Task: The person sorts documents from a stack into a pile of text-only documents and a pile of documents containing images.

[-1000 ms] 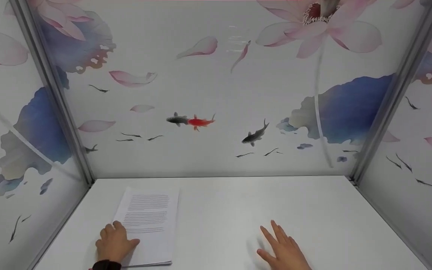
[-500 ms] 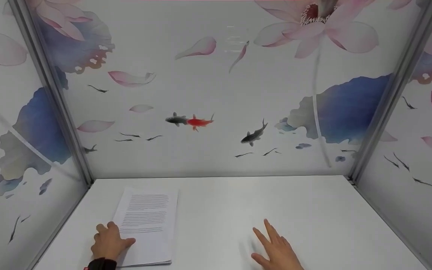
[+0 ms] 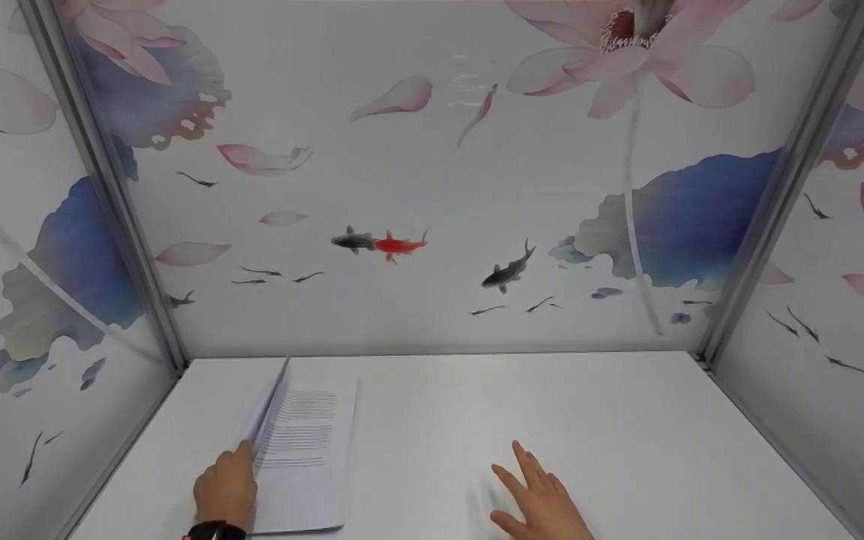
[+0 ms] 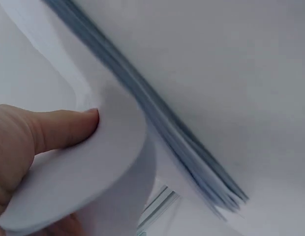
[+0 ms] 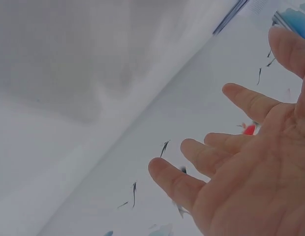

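Observation:
A stack of printed paper (image 3: 301, 491) lies on the left part of the white table, lines of text on its top page. My left hand (image 3: 226, 487) grips its left side and holds a lifted part of it, whose edge stands up off the pages below. In the left wrist view the thumb (image 4: 69, 129) presses on the curled sheets (image 4: 88, 174), with fingers partly seen beneath them. My right hand (image 3: 541, 504) is over the table right of the stack, holding nothing. Its fingers are spread in the right wrist view, where a corner of the stack (image 5: 231, 17) shows at the top.
The white table (image 3: 627, 427) runs back to a wall panel (image 3: 417, 172) printed with flowers and fish. Side panels with grey metal corner posts (image 3: 113, 187) close in the left and right. A dark band (image 3: 214, 529) circles the left wrist.
My left hand has gone from resting at the stack's left edge to gripping and lifting that side, and the sheets now stand up. My right hand has drifted slightly left.

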`<action>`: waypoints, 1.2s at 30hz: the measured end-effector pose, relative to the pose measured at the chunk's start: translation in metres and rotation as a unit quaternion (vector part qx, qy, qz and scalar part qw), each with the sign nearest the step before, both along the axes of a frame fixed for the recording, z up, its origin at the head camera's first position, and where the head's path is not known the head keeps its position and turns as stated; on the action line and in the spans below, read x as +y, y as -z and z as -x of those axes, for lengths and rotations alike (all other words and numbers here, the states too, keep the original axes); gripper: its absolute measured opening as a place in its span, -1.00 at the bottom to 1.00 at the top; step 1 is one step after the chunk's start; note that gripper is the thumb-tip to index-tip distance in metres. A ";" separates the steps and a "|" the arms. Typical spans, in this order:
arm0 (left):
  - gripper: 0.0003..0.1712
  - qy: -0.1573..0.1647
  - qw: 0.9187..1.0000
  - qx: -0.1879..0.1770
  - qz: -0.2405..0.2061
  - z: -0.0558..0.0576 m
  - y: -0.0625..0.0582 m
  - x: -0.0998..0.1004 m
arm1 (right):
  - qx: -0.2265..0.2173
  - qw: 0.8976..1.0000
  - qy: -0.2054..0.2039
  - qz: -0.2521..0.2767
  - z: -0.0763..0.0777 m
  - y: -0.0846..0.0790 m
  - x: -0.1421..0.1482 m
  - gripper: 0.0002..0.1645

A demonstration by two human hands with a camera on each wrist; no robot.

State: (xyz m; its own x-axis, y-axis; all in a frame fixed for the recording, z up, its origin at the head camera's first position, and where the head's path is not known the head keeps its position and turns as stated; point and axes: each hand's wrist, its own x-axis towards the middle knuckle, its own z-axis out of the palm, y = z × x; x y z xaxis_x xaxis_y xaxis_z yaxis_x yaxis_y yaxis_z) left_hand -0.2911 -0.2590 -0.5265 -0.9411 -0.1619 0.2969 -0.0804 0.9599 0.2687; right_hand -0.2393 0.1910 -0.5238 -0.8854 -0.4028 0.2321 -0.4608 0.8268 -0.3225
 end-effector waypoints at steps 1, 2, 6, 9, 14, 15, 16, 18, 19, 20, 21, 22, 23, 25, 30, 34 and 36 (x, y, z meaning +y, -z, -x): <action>-0.87 0.004 1.000 0.006 0.001 0.000 0.000 0.001 | 0.004 1.000 -0.001 -0.002 0.000 0.001 0.000 -0.27; -0.87 0.005 1.000 0.011 0.001 0.000 -0.001 0.003 | 0.004 1.000 -0.001 -0.003 0.000 0.001 0.000 -0.27; -0.66 0.000 1.000 0.014 -0.001 -0.002 -0.006 0.005 | -0.012 1.000 -0.006 0.004 0.001 0.002 -0.001 -0.28; -0.36 0.001 1.000 0.002 -0.013 -0.005 -0.011 0.002 | -0.037 0.999 -0.005 0.013 0.001 0.000 -0.004 -0.30; -0.27 0.013 0.998 -0.015 -0.064 -0.009 -0.018 -0.008 | -0.036 0.999 -0.013 0.034 -0.001 -0.006 -0.009 -0.38; -0.32 0.015 0.996 -0.018 -0.082 -0.009 -0.019 -0.010 | -0.036 0.998 -0.016 0.039 -0.003 -0.007 -0.010 -0.38; -0.37 0.018 0.994 -0.022 -0.104 -0.010 -0.019 -0.012 | -0.043 0.998 -0.013 0.049 -0.005 -0.008 -0.010 -0.38; -0.47 0.023 0.988 -0.032 -0.148 -0.010 -0.020 -0.016 | -0.067 0.995 -0.007 0.069 -0.009 -0.010 -0.012 -0.36; -0.49 0.023 0.984 -0.039 -0.170 -0.010 -0.020 -0.018 | -0.082 0.993 -0.002 0.080 -0.010 -0.011 -0.013 -0.35; -0.50 0.023 0.980 -0.044 -0.191 -0.010 -0.020 -0.019 | -0.094 0.991 0.002 0.090 -0.011 -0.012 -0.014 -0.34; -0.49 0.023 0.976 -0.049 -0.210 -0.009 -0.019 -0.020 | -0.108 0.989 0.009 0.101 -0.012 -0.013 -0.015 -0.34; -0.48 0.022 0.973 -0.052 -0.224 -0.009 -0.019 -0.020 | -0.119 0.987 0.014 0.109 -0.012 -0.014 -0.016 -0.34; -0.46 0.020 0.970 -0.054 -0.234 -0.008 -0.018 -0.020 | -0.125 0.986 0.017 0.112 -0.011 -0.015 -0.017 -0.33; -0.44 0.017 0.967 -0.055 -0.250 -0.007 -0.016 -0.018 | -0.135 0.984 0.022 0.116 -0.010 -0.016 -0.019 -0.33; -0.48 0.020 0.962 -0.048 -0.267 -0.006 -0.012 -0.003 | -0.139 0.985 0.026 0.095 -0.003 -0.019 -0.022 -0.33; -0.53 0.040 0.960 -0.031 -0.276 -0.005 -0.010 0.014 | -0.137 0.987 0.022 0.086 0.002 -0.019 -0.021 -0.33; -0.53 0.048 0.958 -0.030 -0.281 -0.005 -0.011 0.024 | -0.134 0.988 0.022 0.078 0.004 -0.018 -0.021 -0.35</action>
